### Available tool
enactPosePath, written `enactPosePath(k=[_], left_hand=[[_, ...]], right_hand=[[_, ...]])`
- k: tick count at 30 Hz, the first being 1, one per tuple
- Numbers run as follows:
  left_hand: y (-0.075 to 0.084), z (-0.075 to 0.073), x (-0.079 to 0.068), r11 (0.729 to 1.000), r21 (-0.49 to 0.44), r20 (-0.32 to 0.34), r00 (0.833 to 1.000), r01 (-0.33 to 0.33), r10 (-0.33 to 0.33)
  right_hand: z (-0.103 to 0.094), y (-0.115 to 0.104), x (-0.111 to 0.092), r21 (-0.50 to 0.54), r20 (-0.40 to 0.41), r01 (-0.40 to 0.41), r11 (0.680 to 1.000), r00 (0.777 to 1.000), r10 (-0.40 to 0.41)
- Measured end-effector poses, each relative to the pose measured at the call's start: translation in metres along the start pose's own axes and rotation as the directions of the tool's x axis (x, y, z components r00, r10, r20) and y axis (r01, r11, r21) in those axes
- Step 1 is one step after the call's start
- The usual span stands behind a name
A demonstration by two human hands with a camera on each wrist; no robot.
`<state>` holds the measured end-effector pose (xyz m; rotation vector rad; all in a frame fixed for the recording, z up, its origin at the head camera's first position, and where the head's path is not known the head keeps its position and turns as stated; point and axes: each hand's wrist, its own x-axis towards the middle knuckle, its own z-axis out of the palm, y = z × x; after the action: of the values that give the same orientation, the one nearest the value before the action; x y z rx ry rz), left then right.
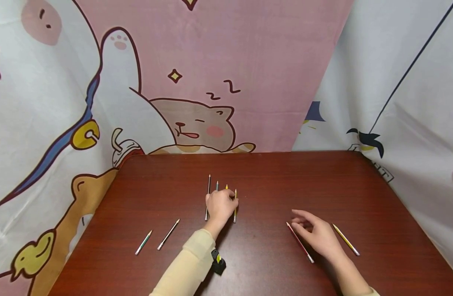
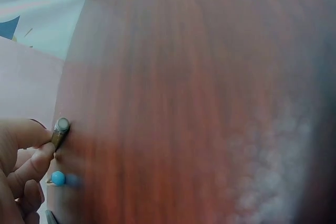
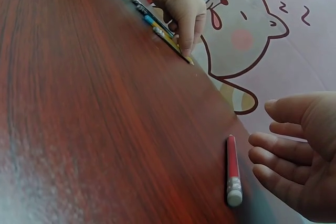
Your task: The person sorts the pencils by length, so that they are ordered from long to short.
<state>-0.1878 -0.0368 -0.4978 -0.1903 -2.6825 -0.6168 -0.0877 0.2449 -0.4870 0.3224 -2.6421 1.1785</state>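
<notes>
My left hand (image 1: 220,205) pinches a yellow pencil (image 1: 235,213) between thumb and finger; its eraser end shows in the left wrist view. This pencil is the rightmost in a row lying at the table's middle. Beside it are another yellow pencil (image 1: 226,187), a blue pencil (image 1: 217,185) and a dark pencil (image 1: 207,209), partly hidden by the hand. Loosely spread, the fingers of my right hand (image 1: 320,236) hover beside a red pencil (image 1: 300,243) and hold nothing. To the right of that hand lies one more yellow pencil (image 1: 346,239).
A green pencil (image 1: 143,242) and a dark-and-white pencil (image 1: 168,234) lie slanted at the table's left. The reddish-brown table (image 1: 263,263) ends at the back against a cartoon-printed cloth (image 1: 270,61). A black strap piece (image 1: 218,263) sits at my left wrist.
</notes>
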Motion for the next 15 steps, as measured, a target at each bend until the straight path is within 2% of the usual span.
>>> enactPosePath(k=[6, 15], left_hand=[[-0.0005, -0.0013, 0.0003, 1.0, -0.02, 0.015, 1.0, 0.02, -0.02], [0.0003, -0.0085, -0.0004, 0.995, -0.078, 0.07, 0.996, 0.06, -0.054]], right_hand=[[-0.0028, 0.0022, -0.0026, 0.005, 0.002, 0.001, 1.0, 1.0, -0.001], [-0.0081, 0.0069, -0.0062, 0.001, -0.009, 0.017, 1.0, 1.0, -0.017]])
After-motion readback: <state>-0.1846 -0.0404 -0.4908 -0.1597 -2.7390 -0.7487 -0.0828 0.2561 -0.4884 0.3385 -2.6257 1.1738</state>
